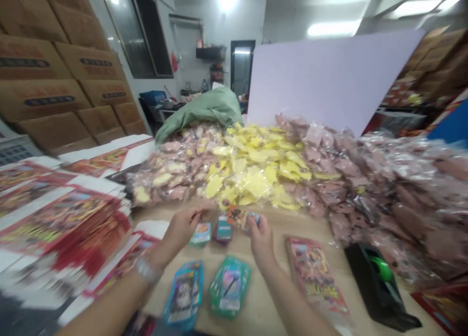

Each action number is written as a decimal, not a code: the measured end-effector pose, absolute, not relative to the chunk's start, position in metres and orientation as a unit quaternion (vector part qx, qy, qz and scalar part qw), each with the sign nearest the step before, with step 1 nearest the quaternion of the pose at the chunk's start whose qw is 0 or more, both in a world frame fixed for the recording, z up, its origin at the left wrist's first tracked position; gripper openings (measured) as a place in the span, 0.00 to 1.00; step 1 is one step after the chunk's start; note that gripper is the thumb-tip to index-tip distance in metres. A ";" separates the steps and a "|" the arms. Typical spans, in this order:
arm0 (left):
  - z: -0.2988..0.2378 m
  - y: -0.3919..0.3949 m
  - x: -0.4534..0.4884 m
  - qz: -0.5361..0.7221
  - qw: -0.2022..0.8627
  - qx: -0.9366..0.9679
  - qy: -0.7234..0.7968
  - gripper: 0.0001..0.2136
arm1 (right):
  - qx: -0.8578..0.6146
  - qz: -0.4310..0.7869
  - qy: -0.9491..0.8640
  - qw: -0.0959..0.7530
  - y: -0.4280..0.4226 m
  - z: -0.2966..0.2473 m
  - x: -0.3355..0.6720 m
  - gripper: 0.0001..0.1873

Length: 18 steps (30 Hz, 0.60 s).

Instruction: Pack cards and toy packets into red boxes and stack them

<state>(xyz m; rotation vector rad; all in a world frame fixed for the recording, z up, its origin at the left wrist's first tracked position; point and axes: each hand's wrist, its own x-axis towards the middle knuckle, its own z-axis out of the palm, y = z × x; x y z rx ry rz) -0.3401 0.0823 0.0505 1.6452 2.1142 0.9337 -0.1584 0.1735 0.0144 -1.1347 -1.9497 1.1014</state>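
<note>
My right hand (262,236) is closed on a few trading cards (239,217), with an orange one fanned out to the left. Over the far left stack of cards (202,232) reaches my left hand (190,220); its fingertips are smeared, so whether they pinch anything is unclear. Beside that stack lies a teal-topped stack of cards (224,228), just below the cards in my right hand. Nearer to me are a blue-edged pile of cards (184,294) and a green-edged pile of cards (230,286), both face up on the table (272,297).
A printed packet (315,272) and a black tape dispenser (380,282) lie at right. Bagged yellow pieces (256,165) and bagged pinkish-brown pieces (340,180) heap up behind. Flat printed boxes (62,219) are stacked at left, with cartons (44,92) beyond.
</note>
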 end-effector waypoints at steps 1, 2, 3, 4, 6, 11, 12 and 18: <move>0.051 0.086 -0.319 0.351 0.150 0.558 0.737 0.14 | -0.440 0.444 -0.701 0.344 0.175 0.018 -0.150 0.19; 0.050 0.092 -0.294 0.375 0.163 0.551 0.727 0.15 | -0.444 0.467 -0.668 0.372 0.177 0.022 -0.140 0.18; 0.048 0.099 -0.269 0.406 0.194 0.545 0.708 0.16 | -0.442 0.485 -0.644 0.393 0.181 0.025 -0.128 0.18; 0.047 0.109 -0.243 0.451 0.253 0.527 0.674 0.15 | -0.436 0.509 -0.620 0.409 0.185 0.027 -0.114 0.17; 0.049 0.134 -0.197 0.500 0.344 0.509 0.611 0.15 | -0.404 0.609 -0.537 0.420 0.196 0.032 -0.078 0.16; 0.102 0.236 -0.134 0.426 0.326 0.672 0.511 0.11 | -0.254 0.852 -0.305 0.342 0.242 0.061 0.031 0.18; 0.121 0.264 -0.131 0.407 0.317 0.700 0.493 0.09 | -0.249 0.846 -0.311 0.355 0.260 0.072 0.050 0.18; 0.232 0.455 -0.155 0.458 0.071 0.540 0.703 0.35 | -0.311 0.575 -0.351 0.670 0.443 0.169 0.110 0.08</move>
